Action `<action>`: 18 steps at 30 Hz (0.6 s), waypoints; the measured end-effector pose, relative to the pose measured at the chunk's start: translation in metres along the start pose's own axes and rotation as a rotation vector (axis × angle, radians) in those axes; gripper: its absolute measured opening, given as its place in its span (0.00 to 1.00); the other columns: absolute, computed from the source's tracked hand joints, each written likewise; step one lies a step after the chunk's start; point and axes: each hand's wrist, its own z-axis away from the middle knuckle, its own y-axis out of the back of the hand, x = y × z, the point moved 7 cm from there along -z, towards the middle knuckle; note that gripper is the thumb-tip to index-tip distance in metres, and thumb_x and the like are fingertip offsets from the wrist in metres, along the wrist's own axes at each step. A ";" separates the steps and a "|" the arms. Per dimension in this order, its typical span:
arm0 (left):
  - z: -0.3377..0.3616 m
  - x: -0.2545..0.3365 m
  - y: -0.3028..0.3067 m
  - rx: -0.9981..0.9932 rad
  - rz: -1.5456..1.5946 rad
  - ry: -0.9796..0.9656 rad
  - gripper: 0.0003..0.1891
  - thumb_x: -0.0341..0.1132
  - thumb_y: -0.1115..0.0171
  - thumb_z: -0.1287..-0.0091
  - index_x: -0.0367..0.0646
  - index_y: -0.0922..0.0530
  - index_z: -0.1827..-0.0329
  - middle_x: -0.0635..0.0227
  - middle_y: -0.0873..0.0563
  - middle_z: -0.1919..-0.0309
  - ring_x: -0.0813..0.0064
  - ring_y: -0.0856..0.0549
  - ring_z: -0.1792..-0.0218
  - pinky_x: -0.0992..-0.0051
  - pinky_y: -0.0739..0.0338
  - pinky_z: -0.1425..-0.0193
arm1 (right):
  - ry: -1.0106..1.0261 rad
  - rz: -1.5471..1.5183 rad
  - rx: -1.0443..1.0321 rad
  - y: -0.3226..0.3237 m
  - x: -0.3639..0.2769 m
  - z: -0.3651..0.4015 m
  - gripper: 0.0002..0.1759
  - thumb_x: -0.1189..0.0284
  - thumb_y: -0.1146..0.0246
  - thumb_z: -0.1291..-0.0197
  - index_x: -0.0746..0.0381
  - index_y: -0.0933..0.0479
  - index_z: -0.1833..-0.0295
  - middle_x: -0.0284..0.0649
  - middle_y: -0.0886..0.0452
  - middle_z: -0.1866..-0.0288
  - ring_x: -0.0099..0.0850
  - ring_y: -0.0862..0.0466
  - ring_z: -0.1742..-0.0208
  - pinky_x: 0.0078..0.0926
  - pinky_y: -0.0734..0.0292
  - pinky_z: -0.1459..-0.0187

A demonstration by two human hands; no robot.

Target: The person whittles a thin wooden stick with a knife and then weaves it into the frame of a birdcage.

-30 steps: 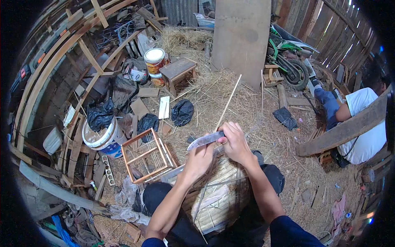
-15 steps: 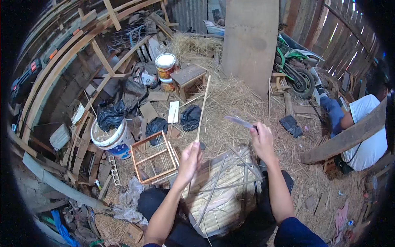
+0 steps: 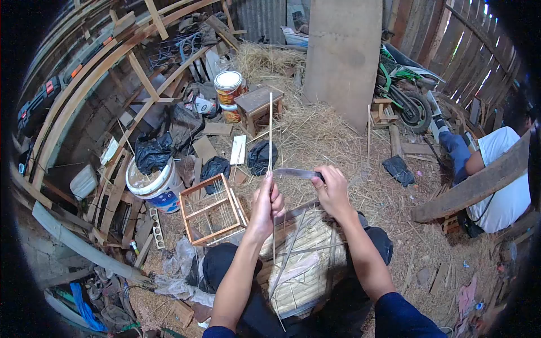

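Observation:
Upright in front of me stands a thin pale strip of wood or bamboo [image 3: 270, 127], with my left hand [image 3: 265, 205] closed around it and its lower end reaching down past my fist. My right hand [image 3: 333, 190] grips a knife [image 3: 297, 173] by its dark handle. The blade points left, and its tip meets the strip just above my left thumb. Below both hands, between my knees, lies a bundle of pale slats [image 3: 298, 276] with several thin dark strips on top.
To the left stand a small wooden frame [image 3: 211, 211] and a white bucket [image 3: 155, 183] with a black bag. Farther off are stacked paint pails [image 3: 230, 93], a wooden stool [image 3: 259, 104] and a tall board [image 3: 344, 62]. A person in a white shirt [image 3: 501, 186] sits at right behind a slanted beam [image 3: 473, 188].
My right hand has moved left, bringing the knife blade from apart to the strip. My left hand has shifted slightly right and the strip now stands more upright.

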 end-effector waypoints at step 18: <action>-0.005 0.015 -0.004 0.036 -0.172 -0.230 0.17 0.50 0.55 0.18 0.48 0.30 0.60 0.82 0.39 0.81 0.89 0.42 0.83 0.83 0.49 0.81 | -0.053 0.155 0.152 0.027 0.007 -0.010 0.18 0.57 0.33 0.38 0.61 0.17 0.55 0.39 0.15 0.60 0.39 0.20 0.60 0.36 0.30 0.56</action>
